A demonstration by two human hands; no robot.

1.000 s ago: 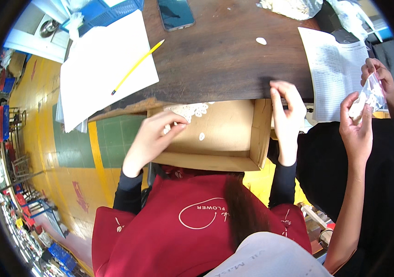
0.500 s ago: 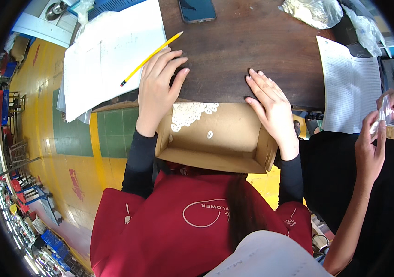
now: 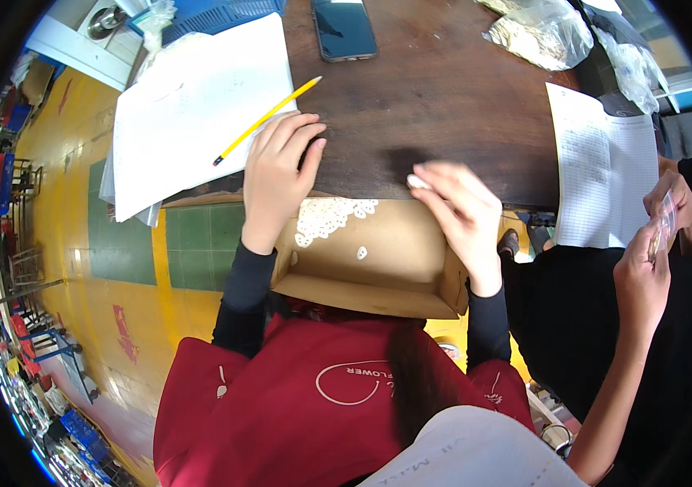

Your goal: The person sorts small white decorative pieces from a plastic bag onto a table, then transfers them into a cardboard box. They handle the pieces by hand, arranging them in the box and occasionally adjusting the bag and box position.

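My right hand (image 3: 466, 213) is raised just over the table's front edge, pinching a small white piece (image 3: 417, 182) between thumb and fingers. Part of that piece is covered by the fingertips. Fingers extended, my left hand (image 3: 281, 172) lies open on the table edge beside a yellow pencil (image 3: 268, 121). Between my forearms an open cardboard box (image 3: 395, 272) tilts against the table. Many flat white pieces (image 3: 326, 217) with small holes cluster at its far left side, and a single white piece (image 3: 362, 253) lies apart near the middle.
White paper sheets (image 3: 200, 122) lie under the pencil at left. A dark phone (image 3: 346, 29) is at the table's back, with plastic bags (image 3: 545, 36) at the far right. An open squared notebook (image 3: 601, 162) lies near a person's hands (image 3: 654, 235), which hold a small clear bag.
My right hand has lifted from lying flat on the table, moved a little left and closed on a small white piece. My left hand stays in nearly the same place.
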